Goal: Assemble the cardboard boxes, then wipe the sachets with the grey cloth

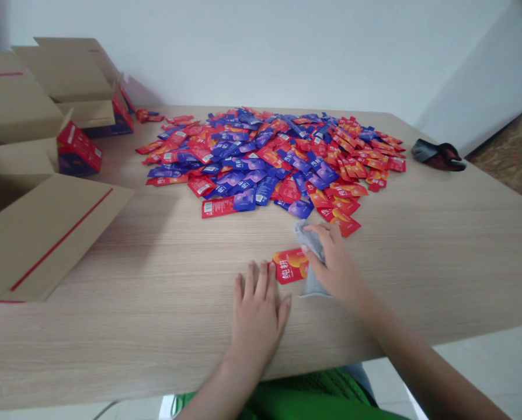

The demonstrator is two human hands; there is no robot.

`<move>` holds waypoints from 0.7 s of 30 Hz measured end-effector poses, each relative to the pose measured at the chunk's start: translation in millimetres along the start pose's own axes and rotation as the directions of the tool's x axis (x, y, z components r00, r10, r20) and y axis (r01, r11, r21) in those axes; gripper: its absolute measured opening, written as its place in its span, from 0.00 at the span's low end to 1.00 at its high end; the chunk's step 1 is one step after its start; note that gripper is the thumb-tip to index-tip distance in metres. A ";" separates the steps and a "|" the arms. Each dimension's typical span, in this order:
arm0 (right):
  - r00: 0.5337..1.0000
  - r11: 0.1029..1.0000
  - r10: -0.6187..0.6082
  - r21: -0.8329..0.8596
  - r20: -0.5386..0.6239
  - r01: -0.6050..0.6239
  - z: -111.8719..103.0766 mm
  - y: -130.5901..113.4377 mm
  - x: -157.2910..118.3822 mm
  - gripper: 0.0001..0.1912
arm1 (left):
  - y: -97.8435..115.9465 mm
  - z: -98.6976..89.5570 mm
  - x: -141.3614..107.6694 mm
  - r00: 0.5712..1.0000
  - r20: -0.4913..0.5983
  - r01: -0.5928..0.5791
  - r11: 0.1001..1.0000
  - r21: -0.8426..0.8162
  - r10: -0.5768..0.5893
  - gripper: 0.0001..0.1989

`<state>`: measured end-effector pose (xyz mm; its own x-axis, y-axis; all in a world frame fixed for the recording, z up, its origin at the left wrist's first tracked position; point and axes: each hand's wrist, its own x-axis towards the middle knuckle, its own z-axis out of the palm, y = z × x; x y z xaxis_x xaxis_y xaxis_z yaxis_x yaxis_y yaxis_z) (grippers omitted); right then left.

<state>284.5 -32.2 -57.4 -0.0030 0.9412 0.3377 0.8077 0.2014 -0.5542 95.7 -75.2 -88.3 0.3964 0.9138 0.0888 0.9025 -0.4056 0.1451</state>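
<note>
A red and orange packet (291,266) lies flat on the wooden table (156,344) in front of me. My left hand (256,309) rests palm down with its fingers spread, the fingertips at the packet's left end. Gathered in my right hand (331,256) is a grey cloth (316,283), which covers the packet's right end. Beyond both hands spreads a large heap of red and blue packets (265,157). One red and blue packet (228,206) lies along the heap's front edge.
Open cardboard boxes (46,233) stand on the left side, one with a flap reaching over the table. A dark, glossy object (438,156) sits at the right rear. Behind the heap rises a white wall (261,52).
</note>
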 end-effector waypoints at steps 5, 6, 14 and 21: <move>0.958 0.955 -0.147 -0.218 0.245 0.202 35.6 -40.9 -16.1 0.20 | 2.1 -2.3 2.2 0.998 0.063 -0.005 1.000 0.015 0.004 0.26; 0.952 0.940 -0.140 -0.265 0.273 0.215 40.6 -40.1 -18.2 0.21 | 2.1 -3.4 3.3 0.997 0.073 0.000 1.000 0.013 -0.001 0.25; 0.989 0.864 0.029 -0.501 0.148 0.049 24.9 14.1 -30.9 0.26 | 1.0 -6.0 5.5 0.997 0.070 0.025 0.999 -0.042 -0.022 0.28; 0.997 0.909 0.045 -0.417 0.065 -0.013 -0.1 22.4 -15.1 0.26 | 0.7 -3.3 4.6 0.999 0.050 0.023 0.999 -0.042 -0.021 0.28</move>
<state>302.8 -41.9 -74.9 -0.0053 0.9649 0.2625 0.9799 0.0573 -0.1910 97.6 -71.4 -84.6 0.3850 0.9222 0.0360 0.9037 -0.3846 0.1882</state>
